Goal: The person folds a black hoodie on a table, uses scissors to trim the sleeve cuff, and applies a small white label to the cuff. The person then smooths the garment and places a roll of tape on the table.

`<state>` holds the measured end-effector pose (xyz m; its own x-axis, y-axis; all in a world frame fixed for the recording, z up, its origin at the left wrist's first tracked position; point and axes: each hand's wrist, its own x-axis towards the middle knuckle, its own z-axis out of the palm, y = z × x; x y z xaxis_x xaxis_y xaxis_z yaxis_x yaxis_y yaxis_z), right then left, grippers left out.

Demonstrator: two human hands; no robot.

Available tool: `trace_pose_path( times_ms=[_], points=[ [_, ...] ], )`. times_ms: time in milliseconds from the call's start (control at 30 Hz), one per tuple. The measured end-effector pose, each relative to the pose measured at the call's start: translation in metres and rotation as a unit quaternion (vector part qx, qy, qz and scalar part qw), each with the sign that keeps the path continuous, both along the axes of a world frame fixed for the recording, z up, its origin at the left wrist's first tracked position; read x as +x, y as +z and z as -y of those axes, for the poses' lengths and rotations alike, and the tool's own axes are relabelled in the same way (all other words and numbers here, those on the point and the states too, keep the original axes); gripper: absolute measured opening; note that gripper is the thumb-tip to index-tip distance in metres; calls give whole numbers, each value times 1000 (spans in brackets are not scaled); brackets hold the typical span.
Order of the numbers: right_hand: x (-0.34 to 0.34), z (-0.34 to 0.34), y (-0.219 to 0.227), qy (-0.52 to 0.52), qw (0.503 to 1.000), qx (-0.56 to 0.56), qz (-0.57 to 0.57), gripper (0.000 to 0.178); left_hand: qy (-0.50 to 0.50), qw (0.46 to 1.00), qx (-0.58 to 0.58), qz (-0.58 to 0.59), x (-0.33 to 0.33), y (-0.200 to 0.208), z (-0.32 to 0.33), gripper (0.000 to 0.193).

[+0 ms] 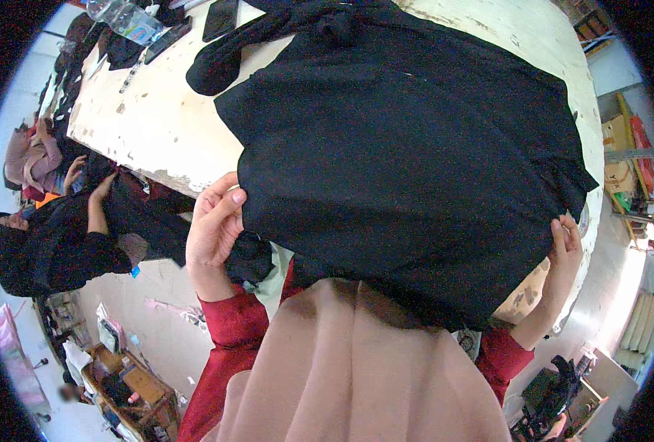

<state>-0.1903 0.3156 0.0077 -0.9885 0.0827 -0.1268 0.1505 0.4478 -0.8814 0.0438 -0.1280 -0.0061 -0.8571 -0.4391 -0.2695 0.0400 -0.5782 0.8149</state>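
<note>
A wide piece of black fabric [401,155], perhaps part of a garment, lies spread over the pale worktable [150,132] and hangs past its near edge toward my body. My left hand [218,221] pinches the cloth's left edge between thumb and fingers. On the opposite side, my right hand [565,239] grips the right edge with its fingertips. The fabric is fairly flat between both hands, with some folds near the right one. A narrower black cloth piece [220,62] stretches from its far left side.
At the table's far left are a clear plastic bottle [128,22] and a dark phone [220,20]. Two people work at the left, one in black [54,243] handling dark cloth. A wooden crate [132,390] stands on the floor at lower left; shelves with boxes [618,144] are at right.
</note>
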Motion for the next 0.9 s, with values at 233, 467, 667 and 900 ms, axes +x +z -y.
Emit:
trace_pose_path(
  times_ms=[233,467,667,900],
  points=[
    [32,-43,11,269,949,92,136,13,-181,895,-356,201,54,2,24,14],
    [41,-45,19,361,890,126,247,25,-118,859,-389,311,81,-13,38,23],
    [19,14,-14,184,974,134,-5,29,74,863,-437,243,16,-11,26,26],
    [30,60,-30,163,971,173,2,6,63,855,-458,237,-18,-29,13,18]
  ],
)
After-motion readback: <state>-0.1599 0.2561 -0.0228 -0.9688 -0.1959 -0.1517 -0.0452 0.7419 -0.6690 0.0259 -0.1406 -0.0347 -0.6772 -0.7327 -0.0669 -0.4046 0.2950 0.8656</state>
